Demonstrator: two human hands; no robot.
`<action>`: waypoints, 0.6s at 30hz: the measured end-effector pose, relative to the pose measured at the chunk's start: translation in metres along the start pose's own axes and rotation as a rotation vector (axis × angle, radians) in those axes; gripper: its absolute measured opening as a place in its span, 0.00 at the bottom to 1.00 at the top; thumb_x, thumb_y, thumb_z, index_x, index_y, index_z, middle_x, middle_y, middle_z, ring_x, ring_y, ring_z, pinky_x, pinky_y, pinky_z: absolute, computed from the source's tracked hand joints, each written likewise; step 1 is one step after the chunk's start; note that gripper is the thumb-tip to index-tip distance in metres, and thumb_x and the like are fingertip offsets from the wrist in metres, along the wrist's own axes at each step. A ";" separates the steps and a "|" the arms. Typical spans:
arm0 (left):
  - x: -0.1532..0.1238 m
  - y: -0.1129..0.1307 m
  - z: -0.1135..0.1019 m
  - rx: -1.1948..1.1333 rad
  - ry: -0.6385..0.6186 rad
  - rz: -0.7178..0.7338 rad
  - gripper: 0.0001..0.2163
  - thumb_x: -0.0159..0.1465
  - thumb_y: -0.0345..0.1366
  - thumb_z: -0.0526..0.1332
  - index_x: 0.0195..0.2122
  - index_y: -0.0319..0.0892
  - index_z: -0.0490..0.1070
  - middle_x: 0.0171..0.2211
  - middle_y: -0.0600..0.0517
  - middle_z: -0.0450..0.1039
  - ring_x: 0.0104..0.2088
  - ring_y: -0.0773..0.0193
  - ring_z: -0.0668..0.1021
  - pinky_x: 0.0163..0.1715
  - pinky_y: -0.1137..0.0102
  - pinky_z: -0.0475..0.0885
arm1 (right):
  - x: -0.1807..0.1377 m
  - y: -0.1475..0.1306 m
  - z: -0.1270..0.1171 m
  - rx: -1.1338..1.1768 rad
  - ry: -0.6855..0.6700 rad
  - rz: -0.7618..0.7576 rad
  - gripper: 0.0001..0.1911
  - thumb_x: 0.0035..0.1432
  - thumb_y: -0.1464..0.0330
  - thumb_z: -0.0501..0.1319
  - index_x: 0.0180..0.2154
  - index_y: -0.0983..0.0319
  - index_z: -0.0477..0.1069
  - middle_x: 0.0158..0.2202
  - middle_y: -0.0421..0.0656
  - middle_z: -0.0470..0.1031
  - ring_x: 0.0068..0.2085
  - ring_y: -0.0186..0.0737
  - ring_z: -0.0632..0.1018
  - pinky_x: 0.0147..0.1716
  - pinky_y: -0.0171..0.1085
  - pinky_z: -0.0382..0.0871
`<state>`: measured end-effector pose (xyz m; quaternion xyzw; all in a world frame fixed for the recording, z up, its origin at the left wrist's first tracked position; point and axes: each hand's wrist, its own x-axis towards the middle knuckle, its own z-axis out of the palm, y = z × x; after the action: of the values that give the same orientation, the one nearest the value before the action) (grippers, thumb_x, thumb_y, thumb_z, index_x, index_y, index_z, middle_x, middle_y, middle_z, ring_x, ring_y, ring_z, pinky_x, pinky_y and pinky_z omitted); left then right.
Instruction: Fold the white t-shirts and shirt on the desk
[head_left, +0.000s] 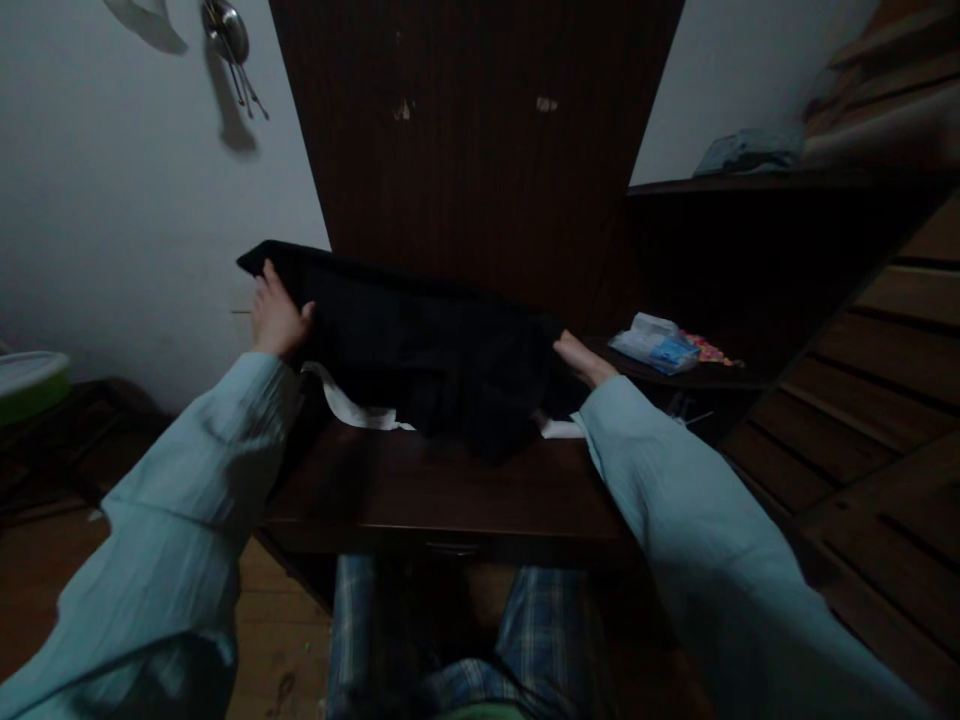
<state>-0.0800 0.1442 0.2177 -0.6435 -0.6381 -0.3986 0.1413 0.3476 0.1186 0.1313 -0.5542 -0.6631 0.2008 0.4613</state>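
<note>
A dark black cloth (420,320), apparently a garment, stretches between my two hands above a brown wooden desk (450,490). My left hand (277,315) is at its left end, fingers pointing up along the fabric and thumb apart to the right. A corner of the cloth sticks out past those fingertips. At the right end, my right hand (585,358) grips the cloth's edge, its fingers mostly hidden by the fabric. The middle of the cloth hangs in loose folds down to the desk. Beneath it a white strip (352,408) shows, its kind unclear.
To the right, a dark shelf (750,376) bears a blue-and-white plastic packet (656,345) and something colourful. Folded cloth (750,150) lies on the upper shelf. A dark panel (480,130) rises behind the desk. A green-and-white tub (34,385) stands at left.
</note>
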 end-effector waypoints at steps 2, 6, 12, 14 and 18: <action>-0.004 0.001 0.023 0.024 -0.101 0.025 0.34 0.58 0.34 0.57 0.58 0.20 0.38 0.59 0.28 0.49 0.58 0.44 0.57 0.53 0.53 0.56 | 0.014 0.004 0.007 -0.108 -0.070 0.095 0.21 0.53 0.74 0.53 0.51 0.66 0.61 0.48 0.47 0.70 0.47 0.37 0.71 0.48 0.40 0.63; -0.059 -0.004 0.074 0.071 -0.324 0.120 0.30 0.57 0.35 0.57 0.58 0.29 0.48 0.54 0.34 0.60 0.55 0.48 0.64 0.52 0.59 0.61 | -0.008 0.036 0.011 -0.513 -0.175 0.236 0.23 0.52 0.69 0.58 0.51 0.65 0.62 0.52 0.51 0.66 0.52 0.44 0.68 0.50 0.41 0.59; -0.143 -0.008 0.137 -0.031 -0.432 0.167 0.24 0.58 0.33 0.53 0.55 0.31 0.54 0.54 0.35 0.60 0.55 0.52 0.65 0.53 0.61 0.61 | -0.060 0.086 0.020 -0.771 -0.175 0.384 0.28 0.53 0.60 0.57 0.53 0.65 0.60 0.53 0.55 0.64 0.54 0.53 0.65 0.48 0.45 0.59; -0.161 -0.002 0.148 -0.102 -0.390 0.184 0.23 0.58 0.33 0.52 0.55 0.33 0.54 0.54 0.37 0.60 0.55 0.52 0.64 0.54 0.59 0.61 | -0.068 0.095 0.027 -0.747 -0.063 0.365 0.21 0.57 0.64 0.51 0.51 0.66 0.63 0.50 0.55 0.68 0.52 0.50 0.67 0.47 0.42 0.59; -0.181 0.015 0.153 -0.240 -0.289 0.171 0.20 0.59 0.32 0.50 0.54 0.37 0.55 0.53 0.40 0.61 0.55 0.54 0.63 0.54 0.57 0.60 | -0.076 0.105 0.039 -0.528 0.373 0.516 0.22 0.59 0.69 0.41 0.51 0.70 0.62 0.43 0.58 0.71 0.47 0.49 0.71 0.45 0.41 0.60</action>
<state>0.0091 0.1193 -0.0007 -0.7578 -0.5427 -0.3621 0.0038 0.3699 0.0905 0.0014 -0.8286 -0.4360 0.0290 0.3500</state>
